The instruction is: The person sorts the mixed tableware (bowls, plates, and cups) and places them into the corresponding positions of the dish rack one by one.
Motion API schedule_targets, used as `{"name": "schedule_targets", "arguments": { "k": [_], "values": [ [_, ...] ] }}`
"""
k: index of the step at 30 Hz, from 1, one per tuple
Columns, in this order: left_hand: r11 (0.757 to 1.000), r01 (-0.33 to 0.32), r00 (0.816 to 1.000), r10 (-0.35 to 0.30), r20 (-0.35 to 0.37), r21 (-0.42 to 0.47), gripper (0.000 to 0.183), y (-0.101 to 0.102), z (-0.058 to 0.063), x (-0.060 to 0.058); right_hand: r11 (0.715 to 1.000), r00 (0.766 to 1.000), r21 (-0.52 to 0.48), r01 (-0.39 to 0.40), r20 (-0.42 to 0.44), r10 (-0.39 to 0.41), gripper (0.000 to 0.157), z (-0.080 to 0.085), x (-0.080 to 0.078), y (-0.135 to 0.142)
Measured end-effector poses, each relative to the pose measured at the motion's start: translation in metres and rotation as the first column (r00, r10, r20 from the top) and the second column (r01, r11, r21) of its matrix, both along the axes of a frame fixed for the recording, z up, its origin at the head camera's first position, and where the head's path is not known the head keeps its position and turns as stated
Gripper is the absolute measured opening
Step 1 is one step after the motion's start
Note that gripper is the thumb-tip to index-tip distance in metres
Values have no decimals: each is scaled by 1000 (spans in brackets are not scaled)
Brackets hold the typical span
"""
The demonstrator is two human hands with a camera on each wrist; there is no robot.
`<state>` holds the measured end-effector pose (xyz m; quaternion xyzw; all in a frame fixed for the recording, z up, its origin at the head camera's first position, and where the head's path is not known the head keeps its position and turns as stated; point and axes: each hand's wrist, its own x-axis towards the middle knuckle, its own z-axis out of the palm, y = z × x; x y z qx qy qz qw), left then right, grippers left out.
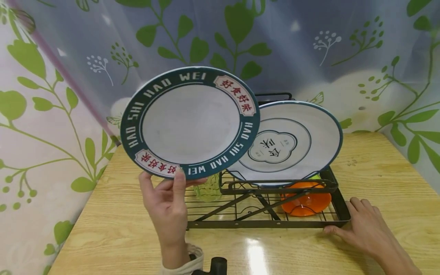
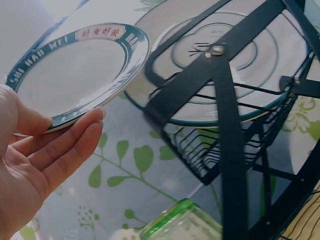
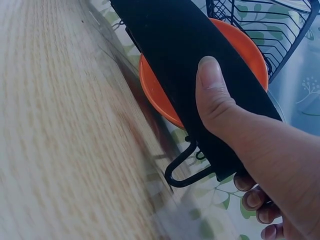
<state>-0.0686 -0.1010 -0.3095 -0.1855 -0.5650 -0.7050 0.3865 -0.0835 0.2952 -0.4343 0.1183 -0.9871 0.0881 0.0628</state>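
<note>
My left hand (image 1: 169,208) pinches a white plate (image 1: 191,122) by its lower rim, thumb on the face and fingers beneath. The plate has a wide dark green border with lettering, and it is held up above the left part of a black two-tier dish rack (image 1: 258,224). With my right hand (image 1: 369,231) I grip the rack's front right corner; in the right wrist view the thumb (image 3: 212,85) lies across the black end panel, fingers curled behind. A larger white plate (image 1: 319,133) with a thin dark rim leans on the upper tier, partly covered by the held plate.
On the rack's lower tier sit an orange bowl (image 1: 309,200) at the right and a light green glass (image 1: 209,191) at the left. The rack stands on a wooden table (image 1: 113,229), with a leaf-patterned curtain (image 1: 292,46) behind it.
</note>
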Motion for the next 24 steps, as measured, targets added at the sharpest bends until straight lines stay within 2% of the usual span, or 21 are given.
{"name": "schedule_targets", "arguments": {
  "k": [4, 8, 17, 24],
  "values": [
    [998, 7, 999, -9, -31, -64, 38, 5, -3, -3, 1000, 1000, 1, -3, -13, 3, 94, 0, 0, 0],
    [988, -27, 999, 21, -38, -150, 35, 9, -3, -5, 1000, 1000, 0, -12, -22, 12, 93, -1, 0, 0],
    [953, -114, 993, 112, -24, -280, 31, 17, -6, -5, 1000, 1000, 11, -4, 14, 4, 95, 0, -1, 1],
    [917, -162, 986, 164, -26, -365, 31, 23, -7, -5, 1000, 1000, 5, -7, -29, 7, 89, -2, -1, 0]
  ]
}}
